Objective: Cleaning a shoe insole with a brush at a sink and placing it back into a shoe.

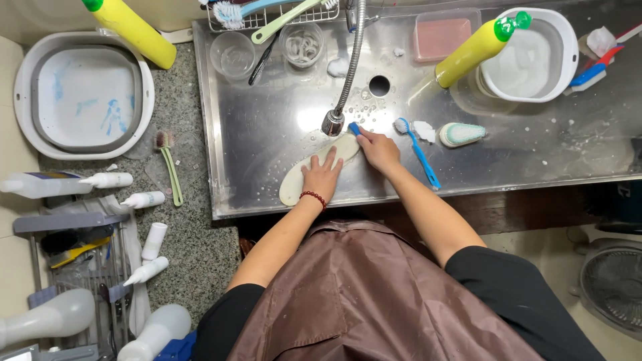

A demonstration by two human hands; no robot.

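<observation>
Now the right hand [378, 151] is clenched on a small blue brush [354, 128] at the white insole's [314, 168] one-o'clock tip while the left hand [322, 176] lies flat and unclenched on it in the steel sink [267, 127]; short, firm strokes should suit.

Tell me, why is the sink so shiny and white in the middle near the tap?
Head view: overhead light bounces off the wet steel sink, making a bright white glare patch beside the faucet head; the insole under the left hand and the right hand stay sharp; the edges bend slightly from the wide lens.
</observation>
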